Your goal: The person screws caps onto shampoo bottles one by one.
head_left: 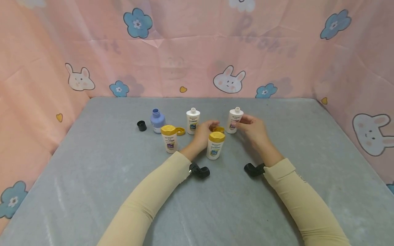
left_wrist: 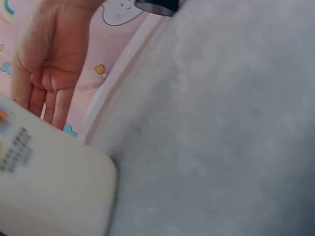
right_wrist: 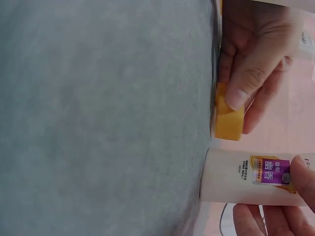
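Note:
My left hand [head_left: 204,132] pinches a gold cap [right_wrist: 229,115] low over the table, its thumb lying on the near side. To the right, my right hand [head_left: 253,131] grips an uncapped white bottle with a purple label [head_left: 234,120], which stands upright with its bare neck showing. A white bottle with a gold top and blue label [head_left: 214,147] stands in front of the left hand. It fills the lower left of the left wrist view, where it hides some fingertips of the right hand. Behind the left hand is another uncapped white bottle [head_left: 192,122].
A gold-topped white bottle with a purple label [head_left: 170,140] stands left of the hands, a ring-shaped gold cap [head_left: 181,131] behind it. An uncapped blue bottle [head_left: 158,122] and a black cap [head_left: 141,125] are farther left. A pink printed curtain [head_left: 184,51] borders the grey table [head_left: 92,171].

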{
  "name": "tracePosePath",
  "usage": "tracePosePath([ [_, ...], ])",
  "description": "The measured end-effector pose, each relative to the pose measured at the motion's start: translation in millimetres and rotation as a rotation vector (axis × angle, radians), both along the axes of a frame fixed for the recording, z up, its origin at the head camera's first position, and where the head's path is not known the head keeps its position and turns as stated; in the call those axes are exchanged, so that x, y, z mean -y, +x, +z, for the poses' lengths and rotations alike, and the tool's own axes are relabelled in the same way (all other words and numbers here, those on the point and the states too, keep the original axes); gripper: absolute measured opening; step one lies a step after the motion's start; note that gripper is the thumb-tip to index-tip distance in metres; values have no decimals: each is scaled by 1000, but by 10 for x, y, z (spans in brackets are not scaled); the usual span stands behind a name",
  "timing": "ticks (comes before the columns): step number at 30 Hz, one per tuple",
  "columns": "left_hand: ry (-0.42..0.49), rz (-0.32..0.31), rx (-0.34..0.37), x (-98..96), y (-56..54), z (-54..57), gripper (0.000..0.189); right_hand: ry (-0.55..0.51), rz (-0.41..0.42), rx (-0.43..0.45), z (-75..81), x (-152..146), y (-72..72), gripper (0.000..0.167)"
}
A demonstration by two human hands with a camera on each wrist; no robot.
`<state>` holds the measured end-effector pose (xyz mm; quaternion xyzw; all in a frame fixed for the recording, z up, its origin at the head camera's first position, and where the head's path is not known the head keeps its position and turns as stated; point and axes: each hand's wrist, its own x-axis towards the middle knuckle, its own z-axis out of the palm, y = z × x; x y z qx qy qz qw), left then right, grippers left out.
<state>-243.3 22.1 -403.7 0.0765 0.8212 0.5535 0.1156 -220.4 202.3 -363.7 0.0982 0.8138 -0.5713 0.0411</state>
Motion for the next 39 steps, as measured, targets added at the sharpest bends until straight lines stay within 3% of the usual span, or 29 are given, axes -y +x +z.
tracePosePath([
  [7,16,-20,-15,38,31,74,40,8,-20,6,-7,-3,9,50],
  [15,58,21,-24,103,136,343,49,15,-2,14,54,9,97,49],
  [23,166,55,-48,141,266,591,37,22,52,-25,238,24,245,55],
  [32,274,80,-108,216,423,772,37,9,62,-83,441,63,362,58],
  [39,346,82,-62,368,510,872,42,20,80,-109,564,64,482,56],
])
